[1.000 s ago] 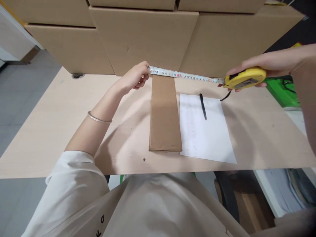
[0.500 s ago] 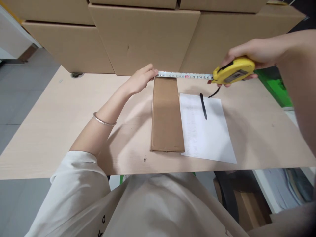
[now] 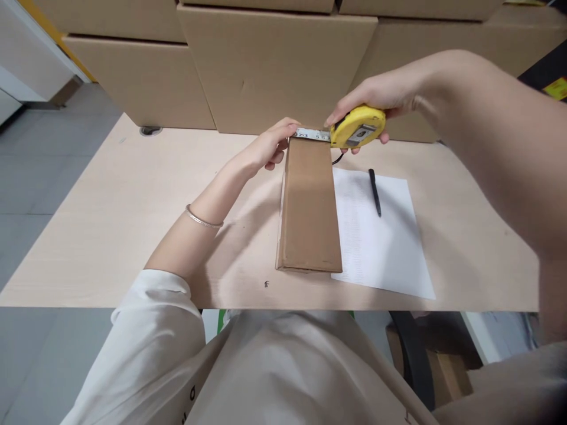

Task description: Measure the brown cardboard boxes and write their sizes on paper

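Observation:
A long brown cardboard box point(image 3: 311, 206) lies on the table, its far short edge under a stretched tape blade point(image 3: 312, 134). My left hand point(image 3: 271, 144) pinches the blade's end at the box's far left corner. In my right hand point(image 3: 370, 100) is the yellow tape measure point(image 3: 359, 127), its case close to the box's far right corner. Only a short length of blade shows between the hands. The right fingers wrap round the case and are partly hidden behind it.
Right of the box lies a printed white sheet point(image 3: 385, 248) with a black pen point(image 3: 374, 192) on it. Large cardboard cartons point(image 3: 279, 65) stand stacked along the back of the wooden table point(image 3: 110, 236). A cable hole point(image 3: 149, 130) is at the far left.
My right hand has brought the tape measure leftward to the box, and the exposed blade is much shorter. My left hand still holds the blade's end at the corner. The view has shifted slightly.

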The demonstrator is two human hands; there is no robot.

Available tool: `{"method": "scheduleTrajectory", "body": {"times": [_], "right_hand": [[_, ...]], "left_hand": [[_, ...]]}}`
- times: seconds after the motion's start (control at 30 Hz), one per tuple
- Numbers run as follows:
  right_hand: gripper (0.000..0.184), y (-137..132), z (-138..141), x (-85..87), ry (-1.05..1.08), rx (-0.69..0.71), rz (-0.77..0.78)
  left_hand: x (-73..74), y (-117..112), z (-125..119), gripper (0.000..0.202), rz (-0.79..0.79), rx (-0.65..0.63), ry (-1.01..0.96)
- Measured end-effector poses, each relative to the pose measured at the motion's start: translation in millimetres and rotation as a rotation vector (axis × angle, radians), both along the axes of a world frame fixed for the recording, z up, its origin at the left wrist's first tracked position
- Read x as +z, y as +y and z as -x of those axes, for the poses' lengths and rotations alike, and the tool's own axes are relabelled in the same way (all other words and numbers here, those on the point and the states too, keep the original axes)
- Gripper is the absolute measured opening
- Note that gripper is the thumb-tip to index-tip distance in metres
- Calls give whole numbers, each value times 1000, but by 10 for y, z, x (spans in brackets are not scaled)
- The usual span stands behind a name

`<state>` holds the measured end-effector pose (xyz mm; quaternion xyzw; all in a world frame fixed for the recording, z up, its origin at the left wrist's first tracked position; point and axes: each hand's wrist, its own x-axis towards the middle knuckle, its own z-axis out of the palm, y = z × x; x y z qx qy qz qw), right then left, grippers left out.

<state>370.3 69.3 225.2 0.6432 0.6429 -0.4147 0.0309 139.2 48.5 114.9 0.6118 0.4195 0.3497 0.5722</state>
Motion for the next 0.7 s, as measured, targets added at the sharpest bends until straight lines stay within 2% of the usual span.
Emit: {"method": "scheduleTrajectory", "body": {"times": [0.13, 0.37, 0.5, 0.7], "right_hand": [[37, -52, 82, 46, -46, 21, -5], [41, -177, 215, 91, -31, -83, -31], [41, -130, 149, 69, -29, -50, -54], [41, -143, 25, 24, 117, -54, -76]], "left_hand": [[-25, 8, 0, 24, -8, -14, -4], [-27, -11, -17, 26, -25, 16, 33], [-24, -37, -23, 28, -43, 26, 48], [6, -79, -48, 39, -41, 80, 78]]}}
